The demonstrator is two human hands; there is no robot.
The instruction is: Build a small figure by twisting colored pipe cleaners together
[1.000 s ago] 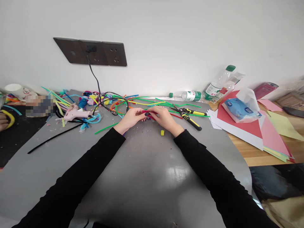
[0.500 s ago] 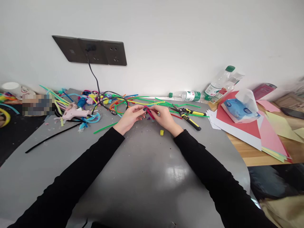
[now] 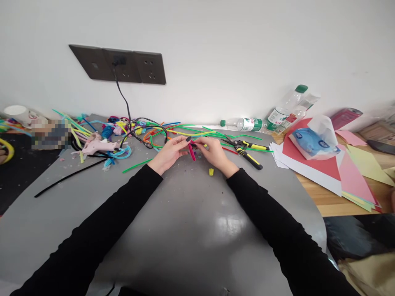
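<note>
My left hand (image 3: pixel 169 155) and my right hand (image 3: pixel 214 153) meet over the grey mat (image 3: pixel 173 222), fingers pinched together on a short red pipe cleaner (image 3: pixel 191 152) that hangs almost upright between them. A small yellow scrap (image 3: pixel 211 172) lies on the mat just below my right wrist. Both forearms wear black sleeves.
A heap of coloured pipe cleaners (image 3: pixel 173 133) lies behind the hands with a pink glue gun (image 3: pixel 97 144) and a black cord. Yellow-handled pliers (image 3: pixel 247 150) rest to the right. Bottles (image 3: pixel 247 123), a tissue pack (image 3: pixel 310 142) and coloured paper (image 3: pixel 348 172) fill the right side.
The red pipe cleaner has swung from lying nearly flat between my fingers to hanging almost upright. My hands have stayed in the same place.
</note>
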